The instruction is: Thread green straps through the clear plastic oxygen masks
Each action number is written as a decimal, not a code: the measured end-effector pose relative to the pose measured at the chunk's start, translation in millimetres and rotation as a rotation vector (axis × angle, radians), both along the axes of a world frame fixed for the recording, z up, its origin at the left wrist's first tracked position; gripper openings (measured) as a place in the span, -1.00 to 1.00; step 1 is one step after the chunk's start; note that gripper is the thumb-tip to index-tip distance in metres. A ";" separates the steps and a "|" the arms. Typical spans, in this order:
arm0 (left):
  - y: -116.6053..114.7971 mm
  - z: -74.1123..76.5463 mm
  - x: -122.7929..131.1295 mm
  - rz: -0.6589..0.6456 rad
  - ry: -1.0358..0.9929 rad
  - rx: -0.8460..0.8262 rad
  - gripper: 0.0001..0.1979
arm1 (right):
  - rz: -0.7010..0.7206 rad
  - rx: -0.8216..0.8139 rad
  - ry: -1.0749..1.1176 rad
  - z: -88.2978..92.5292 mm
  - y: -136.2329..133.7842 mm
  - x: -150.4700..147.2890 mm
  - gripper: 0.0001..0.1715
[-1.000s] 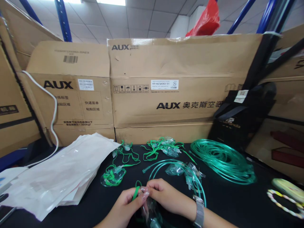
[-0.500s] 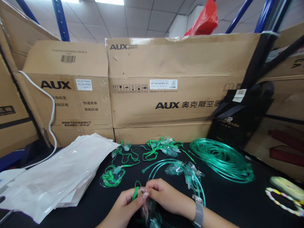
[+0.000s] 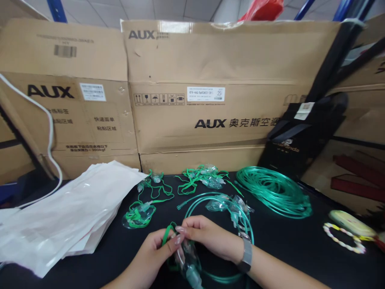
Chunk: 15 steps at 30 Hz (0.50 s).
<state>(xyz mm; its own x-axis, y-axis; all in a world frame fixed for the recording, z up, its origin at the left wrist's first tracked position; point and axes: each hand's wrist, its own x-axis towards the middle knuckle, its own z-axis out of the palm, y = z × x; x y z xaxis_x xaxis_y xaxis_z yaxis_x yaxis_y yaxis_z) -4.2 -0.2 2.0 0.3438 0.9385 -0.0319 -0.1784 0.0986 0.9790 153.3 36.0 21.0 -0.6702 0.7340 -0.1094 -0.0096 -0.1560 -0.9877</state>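
Note:
Between my two hands is a clear green-tinted oxygen mask (image 3: pixel 190 257), its connector end pointing down toward me. My left hand (image 3: pixel 161 247) pinches the mask's upper edge, with a green elastic strap (image 3: pixel 166 235) looped by its fingers. My right hand (image 3: pixel 200 235), with a watch on the wrist, pinches at the same edge; the fingertips of both hands nearly meet. Green tubing (image 3: pixel 222 277) curves beneath my right wrist and loops behind it. Beyond my hands lies another mask with its strap bundled over it (image 3: pixel 140 214). Clear masks with connectors (image 3: pixel 234 214) rest within the tubing loop.
Stacked white plastic bags (image 3: pixel 75 208) lie at left. More strapped masks (image 3: pixel 207 176) sit at the back, beside a coil of green tubing (image 3: pixel 273 190). A beaded bracelet (image 3: pixel 343 241) and a pale green case (image 3: pixel 350 222) are at right. Cardboard boxes (image 3: pixel 228 60) stand behind.
The view has tilted down and shifted slightly. More of the mask's connector end shows below my hands. Both hands keep their pinch at the mask's edge, with the fingertips slightly shifted.

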 end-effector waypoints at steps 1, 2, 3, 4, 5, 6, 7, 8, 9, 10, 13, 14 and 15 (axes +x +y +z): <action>-0.8 1.6 0.5 -0.008 -0.001 -0.002 -0.71 | 0.014 -0.018 0.014 -0.5 -0.6 0.2 -0.56; -1.4 2.9 1.0 -0.012 -0.002 -0.018 -0.70 | 0.027 -0.035 0.021 -1.2 -1.0 0.3 -0.57; -1.9 3.9 1.4 -0.016 -0.006 -0.042 -0.69 | 0.039 -0.041 0.021 -2.0 -1.4 0.5 -0.57; -2.4 4.6 1.8 -0.031 -0.010 -0.050 -0.70 | 0.045 -0.044 0.018 -2.7 -1.7 0.6 -0.58; -2.8 4.9 1.9 -0.029 -0.016 -0.059 -0.70 | 0.052 -0.047 0.014 -3.1 -2.0 0.7 -0.58; -3.2 5.1 2.0 -0.037 -0.017 -0.060 -0.70 | 0.056 -0.048 0.010 -3.3 -2.3 0.8 -0.59; -3.6 5.2 1.9 -0.042 -0.015 -0.052 -0.71 | 0.061 -0.051 0.006 -3.2 -2.7 0.8 -0.59; -4.1 5.5 1.6 -0.046 -0.010 -0.037 -0.72 | 0.066 -0.054 0.000 -2.7 -3.2 0.9 -0.59; -4.6 5.9 1.4 -0.057 -0.002 -0.021 -0.73 | 0.069 -0.058 -0.009 -2.1 -3.6 1.1 -0.59; -5.2 6.4 1.1 -0.065 0.003 -0.004 -0.73 | 0.071 -0.059 -0.022 -1.4 -4.0 1.2 -0.59; -6.8 8.5 0.5 -0.112 -0.010 0.005 -0.71 | 0.076 -0.040 -0.071 0.3 -4.6 1.7 -0.59; -7.2 8.9 0.3 -0.131 -0.018 -0.004 -0.71 | 0.082 -0.032 -0.085 0.7 -4.6 1.8 -0.60; -7.6 9.1 0.0 -0.147 -0.026 -0.013 -0.71 | 0.091 -0.024 -0.096 1.0 -4.6 1.8 -0.60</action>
